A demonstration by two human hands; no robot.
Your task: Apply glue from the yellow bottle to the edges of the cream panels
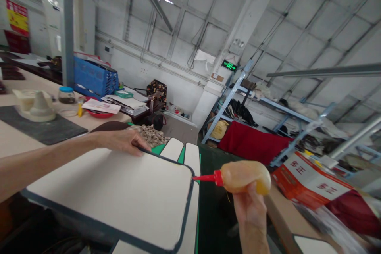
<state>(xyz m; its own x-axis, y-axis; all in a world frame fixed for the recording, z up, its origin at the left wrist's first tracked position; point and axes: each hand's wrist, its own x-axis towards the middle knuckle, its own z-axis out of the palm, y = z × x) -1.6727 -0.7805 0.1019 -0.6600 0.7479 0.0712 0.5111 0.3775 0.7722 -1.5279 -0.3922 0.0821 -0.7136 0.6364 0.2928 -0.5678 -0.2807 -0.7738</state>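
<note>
White panel [119, 194] with rounded corners and dark edging [186, 210]: located at lower left to centre of the view, broad face up, above a set of narrower white strips [172, 150] with green material [180, 156] showing between. Left hand [125, 142]: nearly closed over the far edge of the panel, fingers bent at the dark edging; thumb position not clear enough to tell. Right hand [250, 202]: curled around the underside of a squeeze bottle [245, 176], closed to the width of the bottle body, wrist toward the bottom of the view. Bottle roughly horizontal, translucent, amber in colour, with red nozzle [206, 177] aimed left at the far right corner of the panel — tip at the edging, exact contact not possible to tell. To the left, on a beige table [18, 143]: dark mat [59, 130], cream-coloured object [41, 109] on the mat, jar [66, 96] with blue lid, red dish [101, 114] under papers, and blue crate [92, 77] beside a grey post [67, 27]. Beyond the strips: crumpled beige cloth [151, 135]. To the right: orange-and-white carton [309, 182] — and farther back, blue shelving [226, 105] with dark red cloth [253, 143] at its lower part.
</note>
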